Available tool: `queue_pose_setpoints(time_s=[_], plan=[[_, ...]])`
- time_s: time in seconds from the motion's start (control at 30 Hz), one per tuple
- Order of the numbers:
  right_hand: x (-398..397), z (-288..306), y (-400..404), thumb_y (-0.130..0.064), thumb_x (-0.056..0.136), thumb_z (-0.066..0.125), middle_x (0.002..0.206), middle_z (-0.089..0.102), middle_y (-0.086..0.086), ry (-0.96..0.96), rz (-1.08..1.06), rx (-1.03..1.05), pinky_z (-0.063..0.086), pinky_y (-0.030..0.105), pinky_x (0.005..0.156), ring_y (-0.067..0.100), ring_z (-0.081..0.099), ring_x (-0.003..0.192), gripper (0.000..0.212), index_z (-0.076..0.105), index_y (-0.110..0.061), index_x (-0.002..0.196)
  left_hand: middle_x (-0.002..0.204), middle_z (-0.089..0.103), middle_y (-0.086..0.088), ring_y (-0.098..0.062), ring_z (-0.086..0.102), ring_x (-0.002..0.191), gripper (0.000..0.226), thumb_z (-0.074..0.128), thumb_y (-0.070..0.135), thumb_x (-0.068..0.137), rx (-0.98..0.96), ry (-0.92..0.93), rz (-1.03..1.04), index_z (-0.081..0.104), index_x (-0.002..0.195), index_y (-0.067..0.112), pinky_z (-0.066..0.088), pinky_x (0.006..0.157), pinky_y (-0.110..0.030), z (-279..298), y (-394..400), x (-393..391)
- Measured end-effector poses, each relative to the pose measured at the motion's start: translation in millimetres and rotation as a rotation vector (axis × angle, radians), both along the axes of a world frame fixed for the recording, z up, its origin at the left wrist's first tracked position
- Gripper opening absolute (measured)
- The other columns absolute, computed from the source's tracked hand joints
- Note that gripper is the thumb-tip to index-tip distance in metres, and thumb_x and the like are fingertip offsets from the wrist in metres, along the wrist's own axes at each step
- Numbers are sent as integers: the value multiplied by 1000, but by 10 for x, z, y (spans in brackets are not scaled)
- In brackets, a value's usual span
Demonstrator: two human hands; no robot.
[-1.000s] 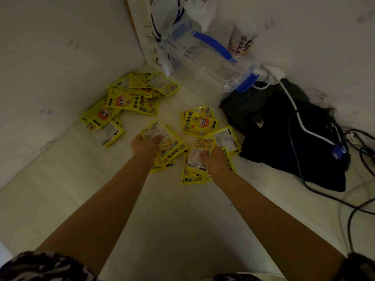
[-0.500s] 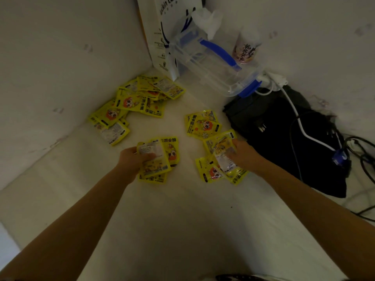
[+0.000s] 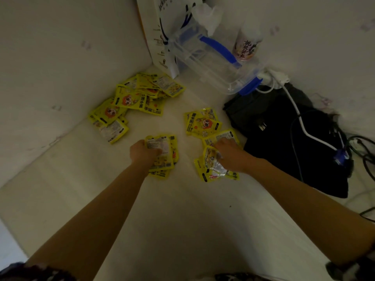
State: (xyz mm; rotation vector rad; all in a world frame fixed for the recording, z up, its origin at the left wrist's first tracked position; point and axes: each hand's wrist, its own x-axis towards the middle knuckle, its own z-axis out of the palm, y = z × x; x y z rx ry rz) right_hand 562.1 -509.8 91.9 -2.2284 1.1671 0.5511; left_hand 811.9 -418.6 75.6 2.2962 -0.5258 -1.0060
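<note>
Setting: domestic room, 1 corner, lived-in. Evidence: 2 plain white walls (image 3: 60,57) meeting at 12 o'clock over a pale flat surface (image 3: 182,209); printed paper carrier bag (image 3: 154,37) at 12 o'clock; clear storage box (image 3: 207,63) with blue clips at 1 o'clock; labelled drink bottle (image 3: 246,45) beside it; white power strip (image 3: 274,75) at 2 o'clock; black fabric heap (image 3: 284,138) and loose cables (image 3: 363,151) at 3 o'clock; yellow snack sachets (image 3: 129,102) strewn at 11 o'clock.
</note>
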Motion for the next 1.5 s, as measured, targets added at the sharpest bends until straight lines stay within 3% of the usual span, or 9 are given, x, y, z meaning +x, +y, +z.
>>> queue_pose_setpoints(time_s=[0.2,0.57,0.8,0.9,1.03,1.13,1.23,1.33,1.5], plan=[[-5,7,-8,-13,90,50,139,37,18,45,83,-40,34,48,107,39,36,130,43,42,-7,131,104,65,-19,-37,61,99,43,80,21,70,72,-31,-58,60,104,4,54,85,-48,-47,-118,-115],[-61,13,105,-10,90,49,140,35,12,78,116,-95,27,54,106,36,39,127,47,36,-13,136,101,67,-18,-36,67,89,37,80,16,69,69,67,51,59,98,7,57,79,-51,-83,-155,-275],[-170,22,140,-8,91,44,110,56,17,43,86,-95,34,46,94,34,50,105,32,39,-12,123,96,67,-16,-30,67,81,28,77,10,74,-54,122,190,61,96,6,59,73,-45,-59,25,-375],[-245,24,128,-10,95,43,98,62,15,-38,5,-20,33,36,74,34,60,93,23,39,-8,118,93,65,-15,-26,63,77,23,73,8,78,-111,171,205,60,96,5,55,65,-33,-33,140,-409],[-346,106,158,-14,97,45,85,51,13,-209,-198,156,37,33,64,30,57,81,17,35,-7,108,89,65,-13,-27,65,75,19,72,6,80,-157,241,215,61,95,4,56,71,-40,2,337,-457],[-433,91,219,-14,97,46,106,51,20,-278,-373,237,43,34,73,29,55,94,18,32,-9,106,82,63,-9,-21,62,68,14,71,5,81,-176,256,209,58,83,9,55,69,-38,15,501,-499],[-502,136,358,-10,97,45,133,45,17,-368,-530,274,43,40,98,30,49,120,40,30,-6,133,82,62,-9,-26,63,73,16,71,4,81,-188,281,221,57,81,11,56,72,-41,16,664,-548],[-572,192,576,-10,97,46,128,46,9,-480,-726,307,39,30,94,19,46,117,37,34,-2,132,83,63,-11,-29,64,77,15,71,3,81,-199,309,245,58,82,11,56,75,-44,13,814,-596],[-647,130,1015,-18,95,50,122,54,8,-552,-940,341,49,47,98,23,56,113,32,40,-10,123,84,64,-13,-26,64,70,13,68,1,82,-222,376,229,60,85,9,56,70,-41,23,1059,-676]])
